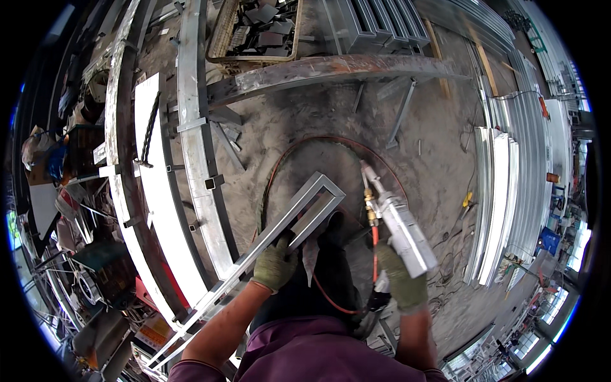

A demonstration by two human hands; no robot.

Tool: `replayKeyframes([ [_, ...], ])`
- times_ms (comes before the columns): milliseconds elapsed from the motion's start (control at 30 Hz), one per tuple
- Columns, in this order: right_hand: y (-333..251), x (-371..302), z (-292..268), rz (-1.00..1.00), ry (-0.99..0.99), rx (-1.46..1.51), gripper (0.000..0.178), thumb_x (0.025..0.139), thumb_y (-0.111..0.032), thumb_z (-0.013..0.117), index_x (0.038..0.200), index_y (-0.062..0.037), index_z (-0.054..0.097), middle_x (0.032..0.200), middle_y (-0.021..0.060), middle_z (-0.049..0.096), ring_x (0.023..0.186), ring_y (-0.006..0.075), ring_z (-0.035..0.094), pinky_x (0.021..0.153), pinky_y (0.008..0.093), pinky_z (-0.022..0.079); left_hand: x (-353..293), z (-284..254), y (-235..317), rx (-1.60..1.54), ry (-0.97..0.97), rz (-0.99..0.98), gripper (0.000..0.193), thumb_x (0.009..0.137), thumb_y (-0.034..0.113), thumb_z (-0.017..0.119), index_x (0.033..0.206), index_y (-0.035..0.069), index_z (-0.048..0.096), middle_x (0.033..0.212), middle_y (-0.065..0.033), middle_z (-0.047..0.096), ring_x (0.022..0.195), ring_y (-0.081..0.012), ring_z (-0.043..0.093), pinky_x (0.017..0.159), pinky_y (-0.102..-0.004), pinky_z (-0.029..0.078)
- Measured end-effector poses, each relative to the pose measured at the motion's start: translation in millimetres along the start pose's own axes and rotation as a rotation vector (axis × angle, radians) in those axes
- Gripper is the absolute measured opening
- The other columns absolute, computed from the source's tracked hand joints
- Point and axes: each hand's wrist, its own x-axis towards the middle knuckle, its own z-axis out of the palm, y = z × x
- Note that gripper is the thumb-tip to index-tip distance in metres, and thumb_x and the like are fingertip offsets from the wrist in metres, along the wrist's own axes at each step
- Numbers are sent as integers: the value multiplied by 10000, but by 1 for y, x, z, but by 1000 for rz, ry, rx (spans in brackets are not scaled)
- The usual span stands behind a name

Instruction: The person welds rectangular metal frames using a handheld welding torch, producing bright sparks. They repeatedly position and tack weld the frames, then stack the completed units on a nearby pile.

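A long, narrow frame of silver square tube (pixel 289 213) slants across my front from lower left, its squared end toward the middle. My left hand (pixel 274 265), in a green work glove, is closed around one of its rails near that end. Off to the right, my gloved right hand (pixel 405 280) grips a silver air tool (pixel 406 232) with a narrow nose pointing away from me. Motion smears the tool slightly, and its body hides some fingers. An orange air hose (pixel 375 254) joins it at a brass fitting. The nose is apart from the frame.
Steel beams (pixel 193 146) run along my left, with a hammer-like tool (pixel 149 134) lying on one. A rusty beam (pixel 331 71) crosses ahead, before a crate (pixel 216 48) of metal offcuts. Stacked silver profiles (pixel 496 204) lie at the right. The hose loops over the concrete floor (pixel 318 118).
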Motion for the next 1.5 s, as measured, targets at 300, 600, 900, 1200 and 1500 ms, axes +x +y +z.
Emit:
replayKeyframes([
  [300, 35, -1, 27, -94, -96, -16, 200, 964, -86, 798, 1128, -29, 698, 836, -25, 632, 671, 69, 549, 588, 282, 466, -1, 6, -7, 78, 56, 53, 466, 884, 258, 742, 1330, 169, 638, 1119, -193, 707, 992, -454, 693, 822, -568, 558],
  [600, 60, -2, 44, -304, -177, -168, 218, 953, -66, 803, 1134, -1, 700, 832, -25, 628, 708, 64, 555, 618, 272, 473, -2, 4, -2, 56, 3, 3, 456, 902, 231, 716, 1345, 175, 628, 1128, -216, 706, 983, -465, 695, 823, -580, 560],
  [900, 64, 3, 43, -279, -209, -232, 434, 958, -41, 783, 1363, 34, 644, 1170, 82, 715, 1001, 135, 663, 882, 301, 552, -2, 5, -5, -5, -23, 24, 506, 907, 206, 687, 1400, 130, 601, 1186, -280, 681, 1069, -489, 665, 938, -571, 534],
  [1200, 53, 1, 49, -246, -197, -187, 472, 966, -33, 770, 1405, 39, 614, 1257, 93, 701, 1112, 161, 665, 963, 317, 538, 0, -1, 2, -62, -63, -28, 432, 893, 183, 712, 1309, 109, 622, 1201, -269, 665, 1127, -515, 617, 983, -608, 490],
  [1500, 54, 1, 53, -251, -220, -174, 483, 976, -44, 764, 1421, 32, 593, 1298, 98, 676, 1149, 168, 643, 983, 323, 526, -3, 9, -8, -74, -14, 17, 449, 904, 172, 705, 1338, 114, 608, 1138, -267, 689, 1049, -508, 658, 911, -591, 528],
])
